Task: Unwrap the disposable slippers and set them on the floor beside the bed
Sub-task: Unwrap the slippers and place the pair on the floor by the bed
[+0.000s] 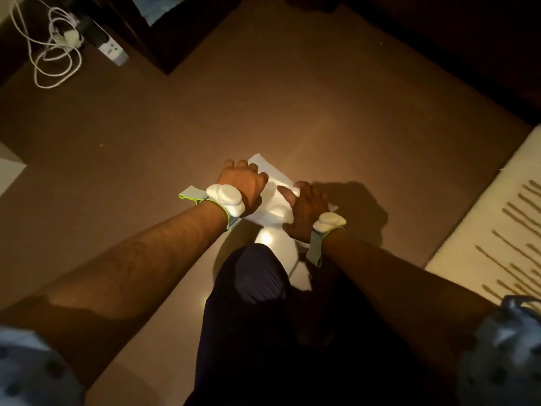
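Looking down through the head camera, I count two bare hands on one flat, white, soft-looking slipper bundle (272, 197) lying on the smooth brown floor (292, 112); I cannot tell how many slippers it holds. My left hand (241, 186) curls its fingers over the bundle's far left edge, gripping it. My right hand (307, 209) lies on the near right side, thumb stretched across the white surface, fingers closed on that edge. Each wrist wears one rounded white sensor on a grey strap. A dark-trousered knee (257, 273) sits just below the bundle. Open floor spreads ahead. One cream fringed rug (497, 215) borders the right; one coiled white cable (49, 51) lies far left.
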A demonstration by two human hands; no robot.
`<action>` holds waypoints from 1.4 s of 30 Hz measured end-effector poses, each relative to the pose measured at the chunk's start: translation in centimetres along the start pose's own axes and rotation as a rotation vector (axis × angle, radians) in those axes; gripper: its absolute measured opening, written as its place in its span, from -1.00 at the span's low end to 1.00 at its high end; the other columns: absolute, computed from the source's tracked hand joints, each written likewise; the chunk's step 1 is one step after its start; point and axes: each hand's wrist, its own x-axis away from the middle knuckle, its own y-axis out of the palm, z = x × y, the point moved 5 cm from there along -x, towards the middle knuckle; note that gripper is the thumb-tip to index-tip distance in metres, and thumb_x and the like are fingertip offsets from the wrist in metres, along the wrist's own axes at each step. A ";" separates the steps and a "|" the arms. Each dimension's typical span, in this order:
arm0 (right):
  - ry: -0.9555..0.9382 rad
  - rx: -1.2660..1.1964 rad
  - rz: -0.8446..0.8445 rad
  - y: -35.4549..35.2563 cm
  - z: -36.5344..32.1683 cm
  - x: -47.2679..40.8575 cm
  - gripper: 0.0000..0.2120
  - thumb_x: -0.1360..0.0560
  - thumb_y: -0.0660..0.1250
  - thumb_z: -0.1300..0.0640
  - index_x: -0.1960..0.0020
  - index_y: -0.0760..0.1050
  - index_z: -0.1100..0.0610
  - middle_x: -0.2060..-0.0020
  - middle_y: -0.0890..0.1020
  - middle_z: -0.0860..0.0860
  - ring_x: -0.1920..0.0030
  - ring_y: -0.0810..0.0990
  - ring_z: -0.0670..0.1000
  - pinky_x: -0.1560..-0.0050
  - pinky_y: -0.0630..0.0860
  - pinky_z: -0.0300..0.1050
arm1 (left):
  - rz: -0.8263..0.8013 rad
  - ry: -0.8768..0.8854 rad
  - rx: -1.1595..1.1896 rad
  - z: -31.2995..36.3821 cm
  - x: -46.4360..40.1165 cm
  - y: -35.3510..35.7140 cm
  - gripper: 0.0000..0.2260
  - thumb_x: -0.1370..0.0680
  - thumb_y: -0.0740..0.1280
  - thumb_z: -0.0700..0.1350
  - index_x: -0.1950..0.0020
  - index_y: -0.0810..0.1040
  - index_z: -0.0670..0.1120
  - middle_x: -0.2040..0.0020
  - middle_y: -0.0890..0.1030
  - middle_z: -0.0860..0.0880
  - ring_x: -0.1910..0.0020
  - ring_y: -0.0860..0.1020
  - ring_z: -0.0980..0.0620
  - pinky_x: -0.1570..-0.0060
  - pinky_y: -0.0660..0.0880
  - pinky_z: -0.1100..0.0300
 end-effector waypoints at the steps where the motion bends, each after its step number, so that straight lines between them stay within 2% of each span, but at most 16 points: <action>1: -0.024 -0.007 0.045 -0.7 0.7 0.1 -0.13 -0.16 0.37 -0.19 -0.42 0.18 -0.09 -0.24 0.40 0.19 -0.11 0.43 0.30 -0.09 0.38 0.17 | 0.000 -0.005 0.008 0.3 -0.2 -0.2 -0.58 -0.46 0.31 0.03 -0.26 0.42 -0.10 -0.19 0.52 -0.18 -0.18 0.45 -0.23 -0.16 0.34 -0.11; 4: -0.056 -0.053 0.211 -2.6 2.0 1.3 -0.09 -0.15 0.42 -0.23 -0.43 0.21 -0.04 -0.21 0.47 0.14 -0.07 0.48 0.23 0.00 0.46 0.16 | 0.004 0.044 0.032 1.3 -0.5 -1.2 -0.30 -0.39 0.40 0.12 -0.43 0.22 -0.05 -0.36 0.39 -0.19 -0.33 0.35 -0.24 -0.30 0.28 -0.20; 7: 0.014 -0.238 0.505 -5.6 3.2 1.6 -0.20 -0.22 0.45 -0.27 -0.38 0.39 0.04 -0.15 0.57 0.06 -0.07 0.54 0.12 0.00 0.48 0.10 | 0.051 0.118 0.116 2.0 -0.6 -2.9 -0.04 -0.29 0.46 0.25 -0.52 0.03 0.00 -0.51 0.19 -0.18 -0.49 0.15 -0.24 -0.43 0.07 -0.27; 10: -0.050 -0.120 0.440 -8.9 5.2 2.0 -0.03 -0.15 0.37 -0.43 -0.44 0.22 -0.02 -0.20 0.49 -0.01 -0.12 0.47 0.03 -0.08 0.52 0.07 | 0.141 0.186 0.147 4.1 -0.5 -5.5 0.03 -0.26 0.44 0.32 -0.53 -0.05 0.02 -0.55 0.11 -0.17 -0.52 0.06 -0.24 -0.45 -0.03 -0.24; 12: -0.057 -0.125 0.429 -10.2 5.5 2.3 0.00 -0.12 0.40 -0.37 -0.46 0.16 -0.04 -0.23 0.46 -0.03 -0.15 0.43 0.02 -0.11 0.51 0.09 | 0.148 0.223 0.094 5.2 -0.5 -5.8 0.06 -0.25 0.43 0.33 -0.53 -0.09 0.01 -0.55 0.11 -0.18 -0.52 0.08 -0.24 -0.45 -0.01 -0.24; 17: -0.020 -0.299 0.424 -9.2 3.1 4.6 -0.08 -0.10 0.52 -0.15 -0.40 0.33 0.05 -0.23 0.55 0.05 -0.18 0.49 0.11 -0.20 0.44 0.05 | 0.107 0.248 0.059 7.8 0.1 -4.5 -0.04 -0.26 0.38 0.35 -0.50 0.06 -0.02 -0.46 0.28 -0.16 -0.43 0.27 -0.22 -0.40 0.15 -0.23; 21: 0.041 -0.439 0.126 -6.2 0.2 4.7 -0.04 -0.16 0.53 -0.07 -0.47 0.19 -0.01 -0.30 0.45 0.07 -0.26 0.40 0.14 -0.28 0.37 0.06 | -0.015 0.222 0.026 6.9 1.7 -2.0 -0.20 -0.35 0.38 0.21 -0.46 0.14 -0.06 -0.39 0.39 -0.16 -0.33 0.40 -0.21 -0.37 0.24 -0.19; 26: 0.062 -0.643 -0.004 -3.4 -2.7 5.0 -0.02 -0.19 0.55 -0.03 -0.49 0.12 -0.04 -0.29 0.43 0.10 -0.29 0.38 0.17 -0.30 0.36 0.04 | -0.123 0.207 -0.067 5.1 3.5 0.7 -0.37 -0.48 0.30 0.04 -0.47 0.13 -0.06 -0.34 0.44 -0.14 -0.27 0.46 -0.21 -0.31 0.32 -0.15; 29: 0.118 -0.693 -0.084 -1.8 -2.9 4.7 0.03 -0.15 0.56 -0.11 -0.48 0.07 -0.14 -0.34 0.41 0.04 -0.34 0.39 0.12 -0.32 0.37 0.02 | -0.154 0.188 -0.111 4.1 3.8 2.0 -0.55 -0.55 0.21 -0.05 -0.42 0.24 -0.09 -0.31 0.48 -0.13 -0.19 0.52 -0.20 -0.12 0.49 -0.07; 31: 0.082 -0.645 -0.142 -1.3 -2.1 5.0 0.08 -0.12 0.53 -0.23 -0.48 0.02 -0.18 -0.40 0.36 0.01 -0.38 0.36 0.11 -0.34 0.37 0.09 | -0.124 0.171 -0.130 3.5 3.7 2.0 -0.59 -0.57 0.17 -0.08 -0.42 0.25 -0.09 -0.31 0.47 -0.14 -0.19 0.51 -0.21 -0.08 0.51 -0.07; 33: 0.029 -0.576 -0.169 -1.3 -1.8 5.1 0.09 -0.12 0.52 -0.26 -0.49 0.02 -0.14 -0.41 0.35 0.03 -0.38 0.35 0.16 -0.33 0.37 0.16 | -0.074 0.154 -0.126 2.6 3.5 1.3 -0.59 -0.57 0.16 -0.09 -0.42 0.25 -0.09 -0.30 0.47 -0.14 -0.19 0.50 -0.22 -0.07 0.50 -0.08; 34: 0.027 -0.561 -0.142 -1.8 -1.6 5.0 0.09 -0.13 0.54 -0.22 -0.50 0.04 -0.10 -0.40 0.36 0.05 -0.37 0.37 0.19 -0.31 0.38 0.18 | -0.046 0.153 -0.129 2.3 3.2 0.7 -0.58 -0.56 0.17 -0.09 -0.42 0.24 -0.08 -0.29 0.46 -0.15 -0.18 0.49 -0.23 -0.07 0.50 -0.08; 36: 0.077 -0.561 0.019 -3.6 -1.1 4.5 0.01 -0.17 0.58 -0.07 -0.49 0.15 0.01 -0.35 0.42 0.11 -0.32 0.42 0.23 -0.25 0.41 0.20 | 0.000 0.143 -0.137 1.6 2.3 -0.7 -0.54 -0.53 0.22 -0.08 -0.42 0.24 -0.09 -0.31 0.45 -0.16 -0.20 0.48 -0.24 -0.09 0.47 -0.09; 39: 0.075 -0.513 0.294 -7.5 0.2 3.5 -0.22 -0.29 0.52 0.05 -0.43 0.31 0.14 -0.29 0.50 0.16 -0.27 0.48 0.22 -0.21 0.44 0.18 | 0.061 0.105 -0.089 1.0 0.7 -3.9 -0.48 -0.52 0.27 -0.02 -0.44 0.22 -0.08 -0.36 0.41 -0.18 -0.26 0.44 -0.26 -0.19 0.43 -0.13; 42: -0.003 -0.498 0.272 -10.6 1.1 2.2 -0.46 -0.44 0.39 0.07 -0.38 0.36 0.14 -0.28 0.51 0.12 -0.26 0.48 0.16 -0.26 0.43 0.14 | 0.093 0.038 0.016 0.5 -0.5 -6.0 -0.44 -0.53 0.29 0.06 -0.47 0.22 -0.07 -0.40 0.39 -0.19 -0.31 0.42 -0.26 -0.29 0.38 -0.16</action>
